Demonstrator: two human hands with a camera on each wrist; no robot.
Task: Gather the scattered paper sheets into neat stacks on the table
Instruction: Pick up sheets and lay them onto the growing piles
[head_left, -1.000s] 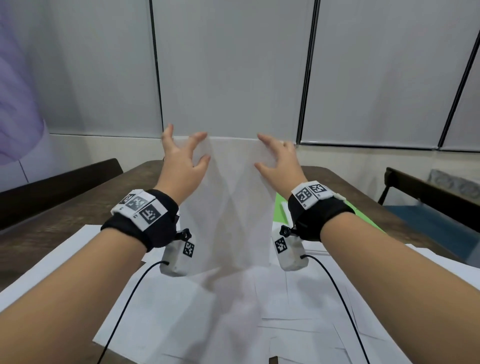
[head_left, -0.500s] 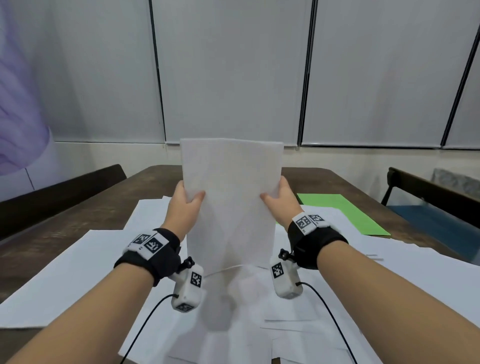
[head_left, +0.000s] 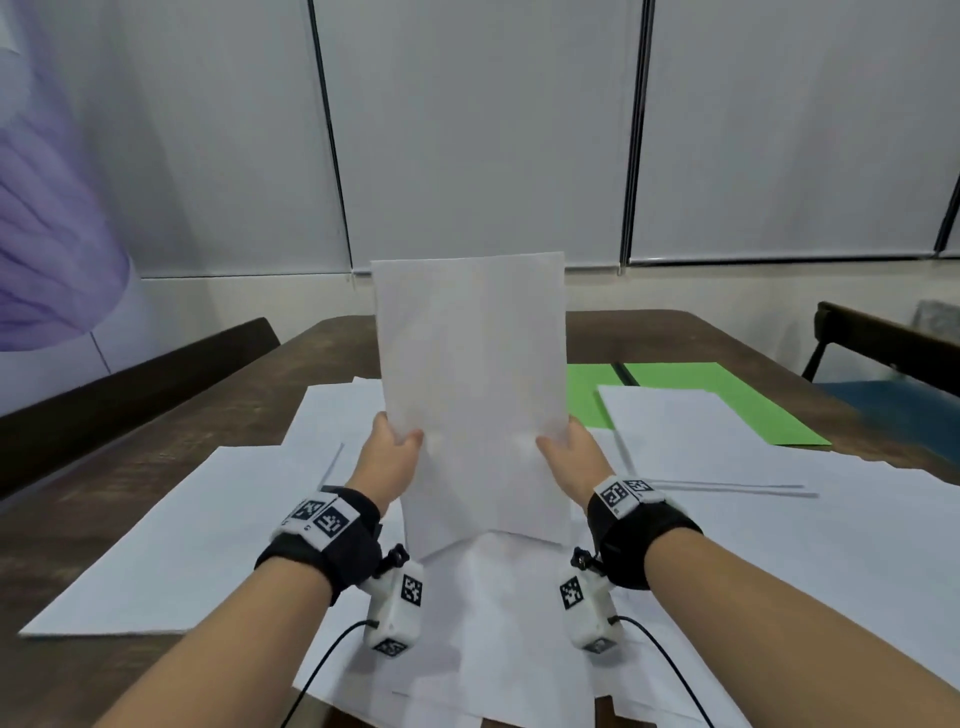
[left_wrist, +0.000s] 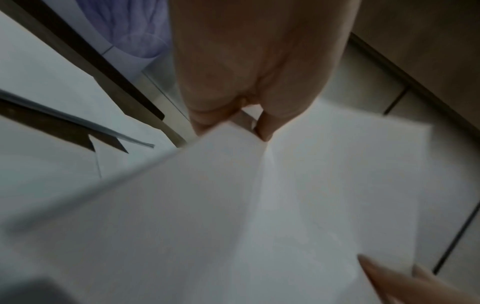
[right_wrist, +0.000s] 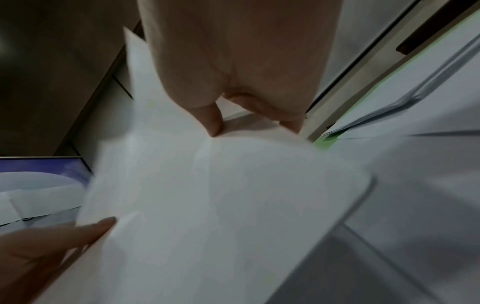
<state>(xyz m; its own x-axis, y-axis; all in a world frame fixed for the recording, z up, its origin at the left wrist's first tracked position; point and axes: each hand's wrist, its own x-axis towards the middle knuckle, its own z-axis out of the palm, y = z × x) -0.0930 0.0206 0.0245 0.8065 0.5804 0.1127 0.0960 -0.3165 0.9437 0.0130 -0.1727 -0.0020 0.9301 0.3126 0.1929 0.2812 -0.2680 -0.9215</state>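
Hands slid down from top edge to mid sides: left hand (head_left: 390, 453) & right hand (head_left: 570, 451) pinch upright white paper sheaf (head_left: 470, 374) over desk's (head_left: 332, 340) near-centre sheets. Tap bottom edge square, grip loose.

A dark brown wooden worktop (head_left: 135, 478) carries a loose spread of white paper sheets (head_left: 171, 545) that overlap one another across its middle and near edge. One large white sheet lies toward the left edge, its corner near the front. More white sheets (head_left: 779, 519) fan out toward the right edge, some with edges slightly lifted. A green sheet (head_left: 727, 400) lies flat toward the far right corner, partly covered by a white sheet (head_left: 670, 415) resting over its near side. The far edge of the worktop is bare wood.
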